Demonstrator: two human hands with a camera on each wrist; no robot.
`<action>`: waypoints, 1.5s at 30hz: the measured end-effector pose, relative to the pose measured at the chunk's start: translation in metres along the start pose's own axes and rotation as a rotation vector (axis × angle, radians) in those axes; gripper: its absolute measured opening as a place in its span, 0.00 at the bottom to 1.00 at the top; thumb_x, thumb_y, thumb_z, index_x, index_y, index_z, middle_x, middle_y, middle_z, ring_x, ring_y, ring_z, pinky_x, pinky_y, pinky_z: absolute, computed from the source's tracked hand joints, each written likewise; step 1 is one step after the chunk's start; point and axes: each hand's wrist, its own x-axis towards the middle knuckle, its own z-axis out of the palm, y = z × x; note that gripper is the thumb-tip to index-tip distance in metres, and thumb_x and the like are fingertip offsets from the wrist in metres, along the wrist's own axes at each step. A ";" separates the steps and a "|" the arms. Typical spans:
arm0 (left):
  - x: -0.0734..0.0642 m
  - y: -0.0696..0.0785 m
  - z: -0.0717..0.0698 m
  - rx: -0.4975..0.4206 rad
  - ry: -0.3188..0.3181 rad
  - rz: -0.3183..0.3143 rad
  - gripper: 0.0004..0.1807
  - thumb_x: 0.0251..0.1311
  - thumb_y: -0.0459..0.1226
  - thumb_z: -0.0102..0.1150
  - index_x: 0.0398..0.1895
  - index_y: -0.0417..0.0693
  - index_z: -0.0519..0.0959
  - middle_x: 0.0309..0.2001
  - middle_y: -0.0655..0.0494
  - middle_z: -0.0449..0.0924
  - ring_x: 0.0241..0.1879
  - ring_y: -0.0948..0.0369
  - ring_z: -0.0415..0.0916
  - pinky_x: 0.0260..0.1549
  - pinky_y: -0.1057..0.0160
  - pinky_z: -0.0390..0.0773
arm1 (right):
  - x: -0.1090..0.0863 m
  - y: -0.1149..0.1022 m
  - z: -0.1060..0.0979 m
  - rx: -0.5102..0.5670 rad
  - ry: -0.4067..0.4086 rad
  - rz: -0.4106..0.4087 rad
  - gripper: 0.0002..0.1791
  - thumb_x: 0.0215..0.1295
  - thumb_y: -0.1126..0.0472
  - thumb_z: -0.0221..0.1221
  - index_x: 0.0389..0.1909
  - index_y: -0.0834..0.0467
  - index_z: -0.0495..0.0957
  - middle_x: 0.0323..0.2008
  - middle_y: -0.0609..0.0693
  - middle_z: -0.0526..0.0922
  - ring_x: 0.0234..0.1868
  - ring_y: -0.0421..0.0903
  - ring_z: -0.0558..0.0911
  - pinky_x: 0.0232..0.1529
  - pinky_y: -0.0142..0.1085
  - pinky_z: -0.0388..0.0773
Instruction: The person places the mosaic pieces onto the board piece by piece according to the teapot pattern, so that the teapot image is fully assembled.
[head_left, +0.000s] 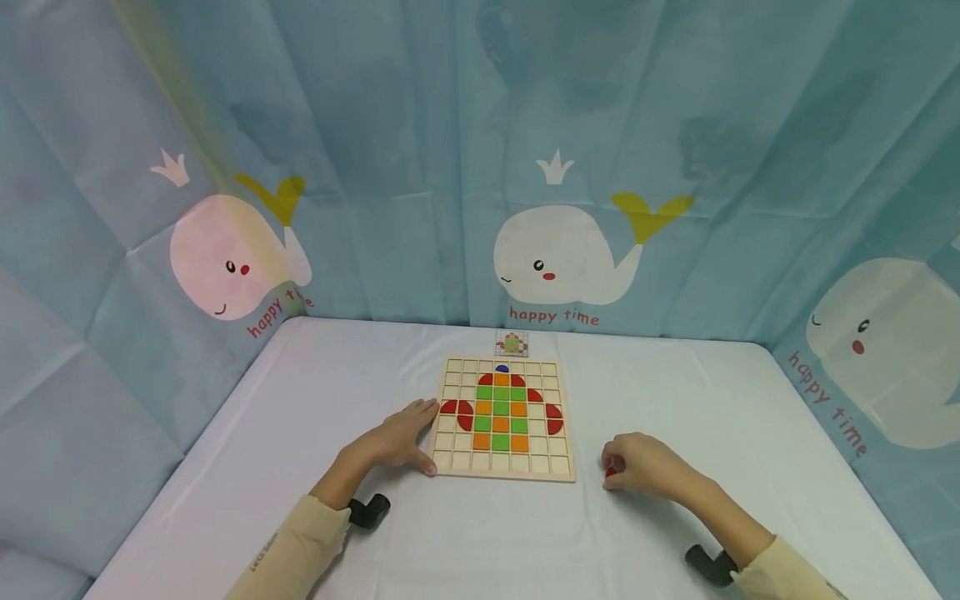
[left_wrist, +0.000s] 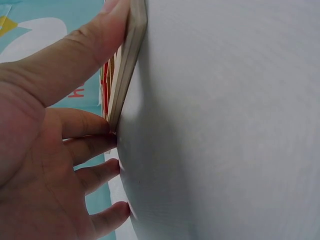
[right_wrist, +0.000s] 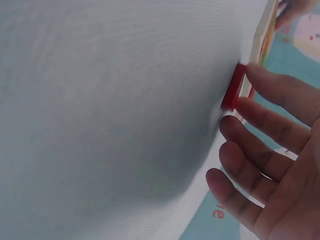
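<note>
A square wooden grid board [head_left: 538,462] lies on the white table. Set in its cells are green and orange square tiles, red curved tiles [head_left: 553,419] and one blue tile [head_left: 502,368]. My left hand [head_left: 399,435] rests at the board's left side, fingers spread along the edge and thumb by the near corner. In the left wrist view the thumb [left_wrist: 82,50] lies against the board's edge [left_wrist: 127,65]. To the right of the board, my right hand [head_left: 643,467] pinches a red tile [right_wrist: 234,87] between thumb and index fingertips, low over the cloth; the other fingers are loosely bent.
Just behind the board lies a small picture card [head_left: 512,342] with a similar coloured pattern. A blue curtain [head_left: 420,250] with whale prints hangs behind the table [head_left: 360,358]. Black wrist devices [head_left: 370,511] sit under both forearms.
</note>
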 end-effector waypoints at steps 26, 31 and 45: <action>0.002 -0.001 0.001 0.013 -0.005 -0.015 0.60 0.38 0.46 0.79 0.75 0.38 0.55 0.77 0.44 0.51 0.77 0.44 0.44 0.72 0.38 0.51 | 0.002 0.002 0.000 -0.031 0.031 0.002 0.10 0.47 0.68 0.71 0.32 0.55 0.85 0.27 0.41 0.76 0.30 0.38 0.70 0.31 0.30 0.74; 0.004 -0.003 0.002 0.017 0.000 -0.020 0.60 0.38 0.46 0.79 0.75 0.39 0.55 0.77 0.45 0.51 0.77 0.45 0.44 0.72 0.39 0.51 | 0.002 0.005 -0.002 -0.020 0.042 -0.057 0.15 0.48 0.77 0.64 0.28 0.53 0.87 0.27 0.40 0.77 0.29 0.38 0.71 0.31 0.29 0.74; 0.001 0.001 0.001 0.012 -0.002 -0.031 0.60 0.38 0.45 0.79 0.75 0.39 0.56 0.77 0.45 0.51 0.77 0.45 0.44 0.72 0.39 0.51 | 0.002 0.005 0.001 -0.061 0.039 0.030 0.11 0.51 0.72 0.66 0.33 0.54 0.86 0.27 0.42 0.76 0.29 0.39 0.71 0.32 0.32 0.75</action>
